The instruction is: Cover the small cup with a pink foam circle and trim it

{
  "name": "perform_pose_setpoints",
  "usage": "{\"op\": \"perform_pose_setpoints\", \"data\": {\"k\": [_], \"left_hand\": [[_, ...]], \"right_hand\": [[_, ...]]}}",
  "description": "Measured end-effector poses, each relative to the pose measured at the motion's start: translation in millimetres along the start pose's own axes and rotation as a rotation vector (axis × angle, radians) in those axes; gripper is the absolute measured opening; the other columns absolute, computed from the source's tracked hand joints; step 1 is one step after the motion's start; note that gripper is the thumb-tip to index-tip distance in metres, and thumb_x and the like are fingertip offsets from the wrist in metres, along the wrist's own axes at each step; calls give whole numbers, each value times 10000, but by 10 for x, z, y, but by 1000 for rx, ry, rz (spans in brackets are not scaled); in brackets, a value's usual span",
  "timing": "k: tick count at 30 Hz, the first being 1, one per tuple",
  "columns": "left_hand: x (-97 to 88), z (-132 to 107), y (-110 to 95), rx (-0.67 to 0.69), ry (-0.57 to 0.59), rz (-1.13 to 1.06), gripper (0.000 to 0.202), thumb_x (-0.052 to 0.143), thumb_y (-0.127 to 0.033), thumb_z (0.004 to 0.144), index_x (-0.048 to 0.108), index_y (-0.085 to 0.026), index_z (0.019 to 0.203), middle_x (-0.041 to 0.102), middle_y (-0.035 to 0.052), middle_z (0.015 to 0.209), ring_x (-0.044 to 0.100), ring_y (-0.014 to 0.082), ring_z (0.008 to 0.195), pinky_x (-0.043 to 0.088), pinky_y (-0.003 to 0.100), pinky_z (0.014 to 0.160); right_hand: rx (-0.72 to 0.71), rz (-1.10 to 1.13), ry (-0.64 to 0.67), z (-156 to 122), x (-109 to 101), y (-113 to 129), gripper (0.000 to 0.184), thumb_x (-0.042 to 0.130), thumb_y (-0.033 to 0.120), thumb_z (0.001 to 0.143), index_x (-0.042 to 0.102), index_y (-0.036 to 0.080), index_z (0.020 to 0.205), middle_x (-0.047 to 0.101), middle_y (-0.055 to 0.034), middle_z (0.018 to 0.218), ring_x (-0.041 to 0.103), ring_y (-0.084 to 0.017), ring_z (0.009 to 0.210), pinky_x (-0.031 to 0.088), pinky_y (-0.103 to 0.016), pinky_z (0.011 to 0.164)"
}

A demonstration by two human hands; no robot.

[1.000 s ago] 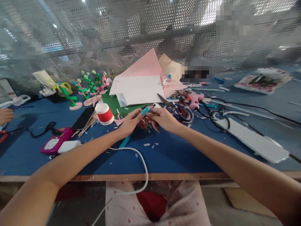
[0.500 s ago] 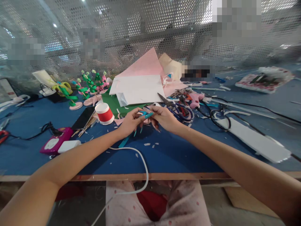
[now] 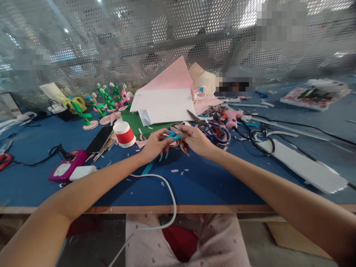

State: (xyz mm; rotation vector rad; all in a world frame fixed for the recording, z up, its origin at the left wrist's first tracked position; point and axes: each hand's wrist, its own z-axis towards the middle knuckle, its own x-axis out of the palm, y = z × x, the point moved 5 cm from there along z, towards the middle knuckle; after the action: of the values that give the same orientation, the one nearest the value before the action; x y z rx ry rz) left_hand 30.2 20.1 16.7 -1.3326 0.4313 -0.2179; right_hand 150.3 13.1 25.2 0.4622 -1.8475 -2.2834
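Note:
In the middle of the table, my left hand [image 3: 155,145] and my right hand [image 3: 198,142] meet fingertip to fingertip. Both are closed in a pinch around a small bright-blue piece [image 3: 171,134] that looks like paper; the fingers hide much of it, and the teal nails blend with it. A flat blue strip [image 3: 148,168] lies on the table below my left hand. Behind my right hand rest blue-handled scissors [image 3: 207,128], with their blades pointing up and left. A white cup with a red band [image 3: 124,134] stands left of my hands.
White sheets [image 3: 167,105] and pink paper stand behind the hands. A pink glue gun [image 3: 232,118] and scraps lie right. Green spiral craft pieces [image 3: 112,97] stand back left. A purple power socket [image 3: 68,165], thin sticks [image 3: 103,149] and a white cable [image 3: 169,189] lie nearer.
Both hands stay together in nearly the same place. The fingers have shifted slightly around the small blue piece, and the whole view has moved a little.

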Motion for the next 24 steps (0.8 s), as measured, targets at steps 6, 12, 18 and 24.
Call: {"op": "perform_pose_setpoints", "data": {"k": [6, 12, 18, 24], "left_hand": [[-29, 10, 0, 81, -46, -63, 437, 540, -599, 745, 503, -166, 695, 555, -46, 493, 521, 68, 373, 377, 175, 368], [8, 10, -13, 104, -9, -139, 410, 638, -546, 694, 513, -167, 784, 560, -62, 516, 497, 61, 375, 392, 186, 386], [1, 30, 5, 62, -18, -95, 378, 636, -515, 709, 508, -162, 667, 523, -64, 441, 479, 58, 370, 389, 187, 405], [-30, 37, -9, 59, -63, -85, 455, 601, -600, 695, 506, -159, 640, 496, -68, 402, 448, 49, 338, 355, 177, 377]], "right_hand": [[-39, -11, 52, 12, -2, -4, 411, 545, 576, 777, 444, 193, 669, 475, 75, 400, 434, -68, 275, 343, -180, 267], [-39, -17, 34, 25, -26, -11, 410, 572, 558, 762, 441, 192, 631, 457, 78, 377, 426, -63, 269, 330, -172, 265], [-10, -36, 42, 23, -9, -30, 380, 562, 524, 779, 448, 192, 634, 467, 78, 377, 420, -60, 262, 331, -171, 271], [-24, -64, 39, 11, -12, -5, 436, 515, 593, 777, 437, 194, 620, 445, 83, 349, 401, -56, 249, 338, -172, 272]]}}
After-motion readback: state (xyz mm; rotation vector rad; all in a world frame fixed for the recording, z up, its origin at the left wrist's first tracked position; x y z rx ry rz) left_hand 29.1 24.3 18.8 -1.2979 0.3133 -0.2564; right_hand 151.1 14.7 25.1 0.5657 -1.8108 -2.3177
